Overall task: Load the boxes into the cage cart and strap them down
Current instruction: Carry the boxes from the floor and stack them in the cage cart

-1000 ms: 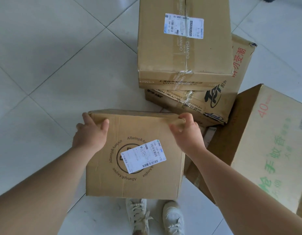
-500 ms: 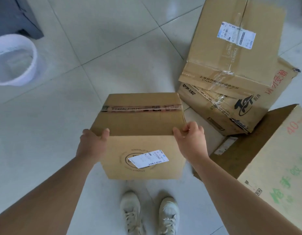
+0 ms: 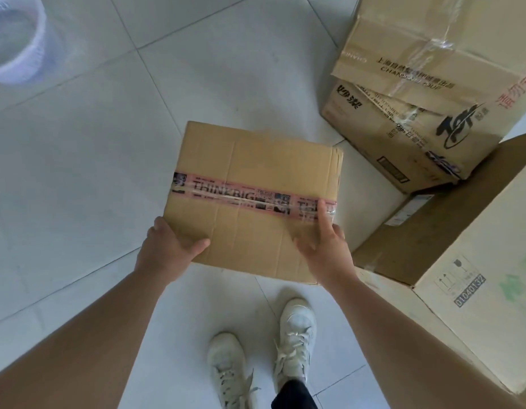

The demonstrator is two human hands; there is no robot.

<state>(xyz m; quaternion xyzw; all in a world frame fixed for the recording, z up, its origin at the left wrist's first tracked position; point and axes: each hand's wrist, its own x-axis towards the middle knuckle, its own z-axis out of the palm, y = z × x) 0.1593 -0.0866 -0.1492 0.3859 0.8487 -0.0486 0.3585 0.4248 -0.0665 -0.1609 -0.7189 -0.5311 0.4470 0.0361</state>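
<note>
Cardboard box point(image 3: 256, 172), pink-taped top — clasped at near edge by L hand point(image 3: 167, 252) & R hand point(image 3: 325, 250), thumbs on top.

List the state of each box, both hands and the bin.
Taped box: sealed, held up in both hands, tape side up.
Left hand: grips its near left corner.
Right hand: grips its near right edge, forefinger on the tape.
Upper stacked box: taped shut, askew on the lower one.
Lower stacked box: on the floor, under the upper.
Large box: on the floor, untouched.
Bin: upright, contents blurred.
</note>
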